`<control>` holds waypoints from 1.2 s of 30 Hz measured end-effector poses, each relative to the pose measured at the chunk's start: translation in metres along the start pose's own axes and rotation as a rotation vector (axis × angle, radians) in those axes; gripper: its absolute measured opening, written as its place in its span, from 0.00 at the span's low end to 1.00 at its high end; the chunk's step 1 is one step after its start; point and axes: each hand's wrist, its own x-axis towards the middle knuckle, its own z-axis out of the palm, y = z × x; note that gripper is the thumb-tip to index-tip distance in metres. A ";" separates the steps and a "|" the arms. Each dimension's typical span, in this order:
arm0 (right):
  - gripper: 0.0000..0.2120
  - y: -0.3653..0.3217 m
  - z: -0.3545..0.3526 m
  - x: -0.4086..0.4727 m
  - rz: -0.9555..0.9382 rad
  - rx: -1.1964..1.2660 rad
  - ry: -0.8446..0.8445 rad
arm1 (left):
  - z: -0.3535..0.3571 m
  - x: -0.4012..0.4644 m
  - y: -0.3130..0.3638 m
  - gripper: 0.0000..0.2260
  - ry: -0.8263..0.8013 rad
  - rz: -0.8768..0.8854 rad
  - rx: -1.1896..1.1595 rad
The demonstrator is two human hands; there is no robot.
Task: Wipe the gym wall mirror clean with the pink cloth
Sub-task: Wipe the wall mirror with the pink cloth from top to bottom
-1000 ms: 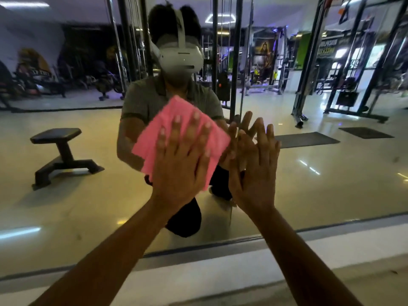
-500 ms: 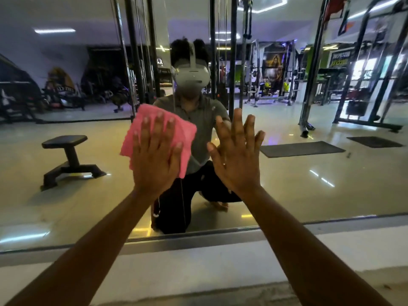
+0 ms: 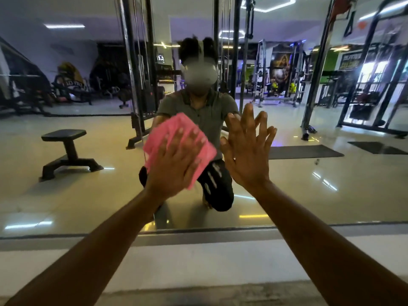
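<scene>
The pink cloth (image 3: pixel 176 142) has swung back toward the middle of the glass since half a second ago, when it sat further left and higher, and it now lies tilted with its lower corner pointing down toward the reflected knee. The left hand (image 3: pixel 174 166) is flat on top of it, fingers straight and spread a little, pressing the cloth against the mirror (image 3: pixel 66 195) rather than gripping it; the cloth and fingertips are smeared with motion blur, so exactly how the thumb sits is hard to make out. Just beside it, the right hand (image 3: pixel 247 151) is braced on the bare glass, palm forward, fingers straight and fanned upward, holding nothing, with its own reflection meeting it fingertip to fingertip. The two hands are close together but not touching. Behind them in the glass kneels the person's reflection, a grey headset on the head and a grey-green shirt, one knee down on the shiny floor. To the left in the reflection stands a small black bench (image 3: pixel 66 149), and to the right lies a dark floor mat (image 3: pixel 306 152), with racks and cable machines further back. Along the bottom runs the mirror's lower edge above a pale ledge (image 3: pixel 198 261).
</scene>
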 end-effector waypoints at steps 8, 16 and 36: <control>0.33 0.042 0.001 0.001 -0.061 -0.048 -0.013 | 0.013 0.031 0.024 0.30 0.018 -0.062 -0.019; 0.31 0.056 0.018 -0.021 -0.073 -0.062 0.015 | 0.037 -0.017 0.045 0.28 0.009 -0.186 -0.058; 0.32 0.055 0.023 -0.065 -0.085 -0.042 -0.036 | 0.080 -0.097 0.041 0.28 -0.012 0.112 -0.009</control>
